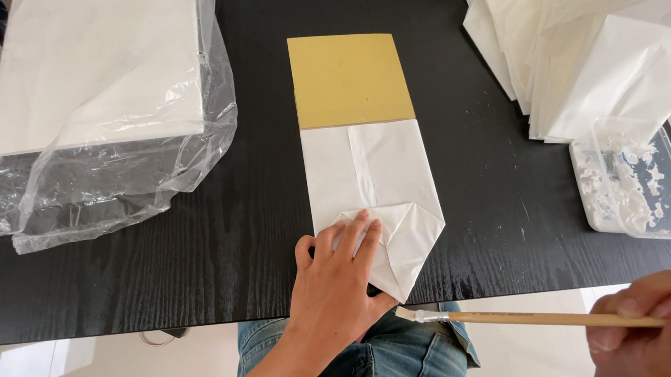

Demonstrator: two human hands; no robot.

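At the upper left of the frame a stack of white paper sheets [92,67] lies partly inside a loose clear plastic wrapper [121,177] on the black table [224,255]; these sheets look unused so far.

In the middle of the frame lies the piece being worked: a white paper bag [370,183] flat on the table, with a yellow-brown card [349,79] sticking out of its far end. A lengthwise seam down the bag looks already closed. At its near end, lower centre, the corners are folded in to a point, so the bottom is shaped but, as far as I can judge, not yet pasted shut.

The left hand [336,280] presses flat on that folded end, fingers spread slightly apart, gripping nothing.

At the lower right the right hand [652,321] has its fingers closed around the wooden handle of a brush [526,318], whose pale bristles point left, off the table's near edge, just beside the bag's tip.

At the upper right a fanned pile of finished-looking white bags [573,46] rests, and below it a clear plastic tray [641,188] holds white paste, much of it used.
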